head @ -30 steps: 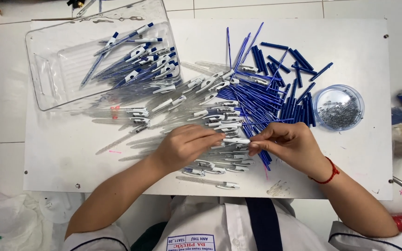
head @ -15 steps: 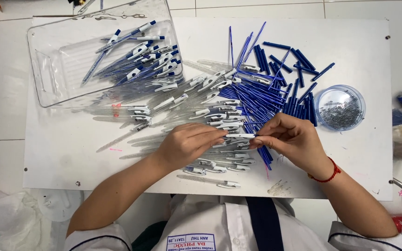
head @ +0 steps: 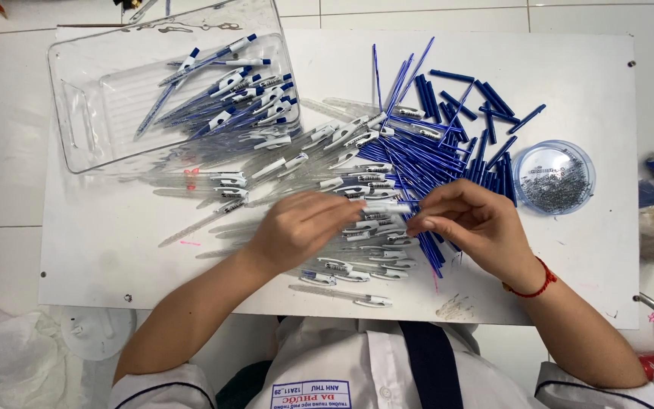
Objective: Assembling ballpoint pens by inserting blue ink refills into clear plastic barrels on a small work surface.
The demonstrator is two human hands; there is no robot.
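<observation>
A clear pen barrel with a white end is held level between the 2 hands, just above the heap of clear barrels in the middle of the white bench. The left hand is closed on one end with curled fingers, palm down; the right hand is pinched on the other end, a red cord at its wrist. Blue refills lie behind, and a clear tray of finished pens sits to the left.
</observation>
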